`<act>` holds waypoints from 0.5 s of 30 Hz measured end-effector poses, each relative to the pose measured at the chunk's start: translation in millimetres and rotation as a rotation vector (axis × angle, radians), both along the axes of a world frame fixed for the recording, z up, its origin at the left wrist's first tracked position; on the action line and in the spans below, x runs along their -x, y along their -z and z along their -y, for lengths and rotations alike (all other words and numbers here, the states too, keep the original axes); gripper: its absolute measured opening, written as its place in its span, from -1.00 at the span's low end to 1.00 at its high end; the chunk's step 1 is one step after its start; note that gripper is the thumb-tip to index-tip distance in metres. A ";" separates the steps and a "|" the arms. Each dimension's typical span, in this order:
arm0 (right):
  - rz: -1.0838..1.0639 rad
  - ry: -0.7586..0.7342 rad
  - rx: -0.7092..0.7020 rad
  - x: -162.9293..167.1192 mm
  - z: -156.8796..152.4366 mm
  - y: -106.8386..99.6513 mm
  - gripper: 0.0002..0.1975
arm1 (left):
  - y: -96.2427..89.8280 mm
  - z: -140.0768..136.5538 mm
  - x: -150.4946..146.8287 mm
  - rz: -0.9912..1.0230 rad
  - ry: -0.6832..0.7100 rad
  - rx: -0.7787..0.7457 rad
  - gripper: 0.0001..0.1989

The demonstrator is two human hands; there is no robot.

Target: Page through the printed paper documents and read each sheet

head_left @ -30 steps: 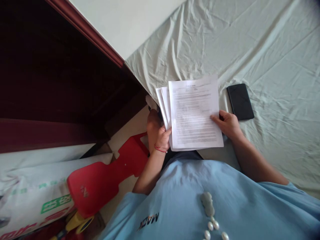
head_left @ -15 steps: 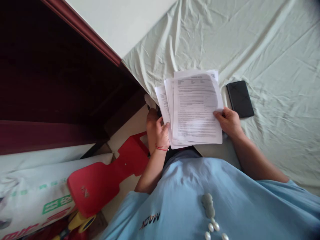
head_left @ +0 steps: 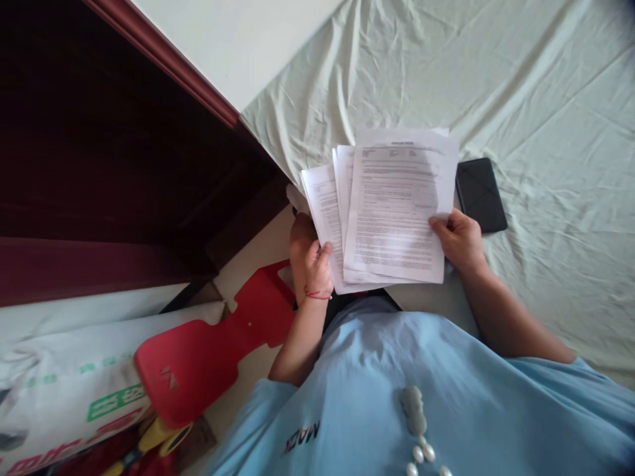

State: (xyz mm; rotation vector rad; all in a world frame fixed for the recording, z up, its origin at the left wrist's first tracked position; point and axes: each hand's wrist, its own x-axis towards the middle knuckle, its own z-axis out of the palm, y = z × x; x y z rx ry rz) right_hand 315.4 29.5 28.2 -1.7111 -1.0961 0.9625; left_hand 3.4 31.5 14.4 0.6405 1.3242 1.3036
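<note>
Several printed paper sheets are fanned out above my lap, overlapping one another. My left hand pinches the lower left edge of the leftmost sheets, thumb on top. A red string bracelet circles that wrist. On the other side, my right hand grips the right edge of the top sheet, its thumb on the print and its other fingers mostly hidden behind the paper. Just beyond this hand lies a black phone-like case on the pale sheet, partly covered by the paper's edge.
A wrinkled pale green bedsheet spreads at the right and far side. To the left stand dark red furniture, a red plastic seat and a white printed sack. Yellow-handled scissors lie below the seat.
The sheets have spread wider apart. My right hand has shifted slightly right with the top sheet, whose upper edge now sits higher; my left hand has moved slightly left.
</note>
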 end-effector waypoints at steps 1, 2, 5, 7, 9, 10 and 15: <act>0.007 0.004 -0.001 -0.2 0.0 0.1 -0.75 | -0.1 -0.1 0.6 0.004 -0.003 0.003 -0.47; 0.012 0.011 -0.002 -0.4 0.1 0.4 -0.76 | 0.0 -0.2 1.0 0.009 -0.005 0.003 -0.48; -0.009 0.033 -0.005 -1.1 0.1 2.9 -0.78 | 0.1 -0.2 1.7 0.012 -0.013 -0.013 -0.49; -0.024 0.042 -0.004 -1.6 0.1 4.6 -0.78 | -0.6 0.0 1.6 0.003 -0.013 -0.009 -0.48; -0.023 0.043 -0.004 -1.7 0.3 5.1 -0.78 | -1.5 0.1 1.2 0.001 -0.019 0.008 -0.48; -0.020 0.042 -0.005 -1.6 0.3 4.9 -0.78 | -2.0 0.1 1.0 0.002 -0.021 0.016 -0.49; -0.012 0.042 -0.017 -1.0 0.8 2.9 -0.81 | -1.5 0.6 0.9 0.030 -0.024 0.013 -0.57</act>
